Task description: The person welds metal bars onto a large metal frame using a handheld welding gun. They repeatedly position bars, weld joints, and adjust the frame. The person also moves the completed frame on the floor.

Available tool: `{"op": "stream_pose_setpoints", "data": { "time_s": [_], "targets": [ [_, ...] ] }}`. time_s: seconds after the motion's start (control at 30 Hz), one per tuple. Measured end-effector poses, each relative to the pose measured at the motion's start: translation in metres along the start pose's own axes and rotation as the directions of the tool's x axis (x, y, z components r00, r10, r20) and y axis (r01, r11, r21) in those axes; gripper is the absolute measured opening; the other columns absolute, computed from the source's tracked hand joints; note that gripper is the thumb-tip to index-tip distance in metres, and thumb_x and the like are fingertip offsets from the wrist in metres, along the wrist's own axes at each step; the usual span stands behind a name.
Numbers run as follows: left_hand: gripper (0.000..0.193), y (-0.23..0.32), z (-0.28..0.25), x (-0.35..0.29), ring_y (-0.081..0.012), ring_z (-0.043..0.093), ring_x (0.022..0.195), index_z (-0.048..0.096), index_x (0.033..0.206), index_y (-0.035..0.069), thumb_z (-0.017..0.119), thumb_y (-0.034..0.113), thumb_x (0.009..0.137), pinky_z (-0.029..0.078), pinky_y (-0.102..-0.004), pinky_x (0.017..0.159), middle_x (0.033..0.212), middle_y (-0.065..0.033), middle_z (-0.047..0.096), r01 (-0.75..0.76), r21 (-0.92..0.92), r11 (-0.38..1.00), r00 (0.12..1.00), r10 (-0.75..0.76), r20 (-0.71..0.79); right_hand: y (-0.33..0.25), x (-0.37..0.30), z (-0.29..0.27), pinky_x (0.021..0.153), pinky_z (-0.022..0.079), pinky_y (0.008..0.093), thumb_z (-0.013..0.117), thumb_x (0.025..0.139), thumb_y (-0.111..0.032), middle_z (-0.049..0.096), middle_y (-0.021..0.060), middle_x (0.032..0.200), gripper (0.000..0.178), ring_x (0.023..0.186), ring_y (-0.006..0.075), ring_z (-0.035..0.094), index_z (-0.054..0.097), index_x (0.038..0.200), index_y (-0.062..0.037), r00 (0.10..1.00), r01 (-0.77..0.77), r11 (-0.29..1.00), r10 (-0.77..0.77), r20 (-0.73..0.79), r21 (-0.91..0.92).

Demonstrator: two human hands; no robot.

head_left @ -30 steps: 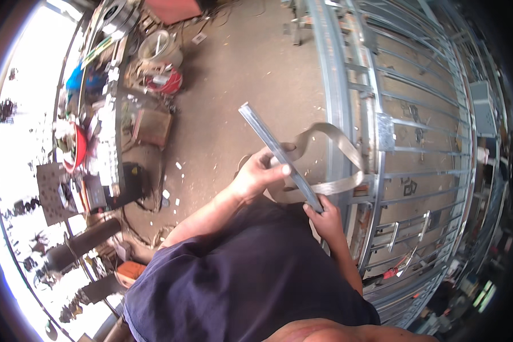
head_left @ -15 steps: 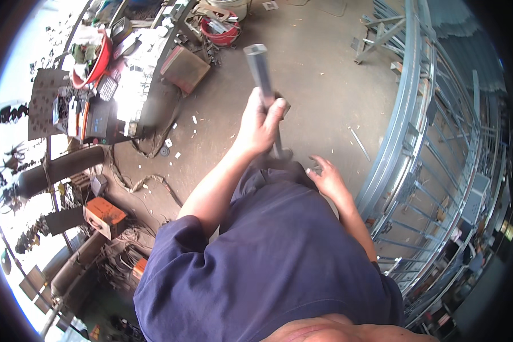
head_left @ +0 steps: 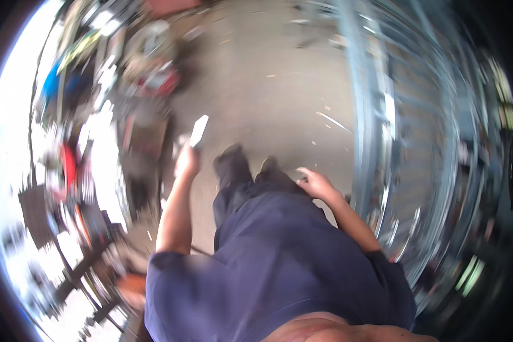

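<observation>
My left hand [head_left: 187, 163] is out to the left, its fingers closed round a square metal tube [head_left: 199, 130]. The tube's upper part juts above the fist and shines white; its lower part is hidden or smeared. Hanging low beside my right thigh, my right hand [head_left: 316, 184] holds nothing that I can see. Its fingers are loosely bent and apart. Both hands are above the floor, on either side of my dark trousers [head_left: 233, 171].
On the right runs a long stack of grey metal frames and rails [head_left: 363, 114]. At the left are a cluttered bench, a red tub [head_left: 164, 80] and an orange box [head_left: 132, 286], all blurred. A thin metal strip [head_left: 334, 121] lies on the concrete floor [head_left: 268, 97].
My left hand has swung down and left with the tube, away from the front of my body. The surroundings have shifted and blurred as I move forward, with my feet now showing.
</observation>
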State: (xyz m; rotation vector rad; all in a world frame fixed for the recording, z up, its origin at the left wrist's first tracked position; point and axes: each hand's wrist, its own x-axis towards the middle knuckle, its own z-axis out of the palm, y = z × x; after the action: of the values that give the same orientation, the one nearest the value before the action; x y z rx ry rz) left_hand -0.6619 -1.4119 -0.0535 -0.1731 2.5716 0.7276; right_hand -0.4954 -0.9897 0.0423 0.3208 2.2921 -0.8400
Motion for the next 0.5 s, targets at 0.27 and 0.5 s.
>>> {"op": "stream_pose_setpoints", "data": {
  "time_s": [0.27, 0.5],
  "targets": [
    [0.085, -0.200, -0.016, 0.058, -0.0449, 0.052, 0.132, 0.032, 0.158, 0.008, 0.071, 0.031, 0.087, 0.042, -0.0519, 0.113, 0.143, -0.0297, 0.050, 0.111, 0.373, 0.921, 0.979, -0.166, 0.119, 0.003, -0.052, 0.038, 0.090, 0.053, 0.0476, 0.067, 0.090, -0.033, 0.073, 0.0187, 0.110, 0.050, 0.103, 0.0383, 0.068, 0.061, 0.134, -0.0092, 0.894, -0.320, 0.895, 0.394, -0.215, 0.311],
    [0.064, -0.182, -0.017, 0.133, -0.0389, 0.065, 0.113, 0.058, 0.138, 0.005, 0.075, 0.036, 0.085, 0.053, -0.0469, 0.098, 0.121, -0.0211, 0.068, -0.309, 0.617, 0.724, 0.842, -0.094, 0.532, -0.014, -0.095, 0.110, 0.093, 0.053, 0.0451, 0.065, 0.092, -0.034, 0.074, 0.0176, 0.112, 0.050, 0.106, 0.0363, 0.069, 0.061, 0.135, -0.0085, 0.768, -0.423, 0.721, 0.606, -0.205, 0.549]
  ]
}}
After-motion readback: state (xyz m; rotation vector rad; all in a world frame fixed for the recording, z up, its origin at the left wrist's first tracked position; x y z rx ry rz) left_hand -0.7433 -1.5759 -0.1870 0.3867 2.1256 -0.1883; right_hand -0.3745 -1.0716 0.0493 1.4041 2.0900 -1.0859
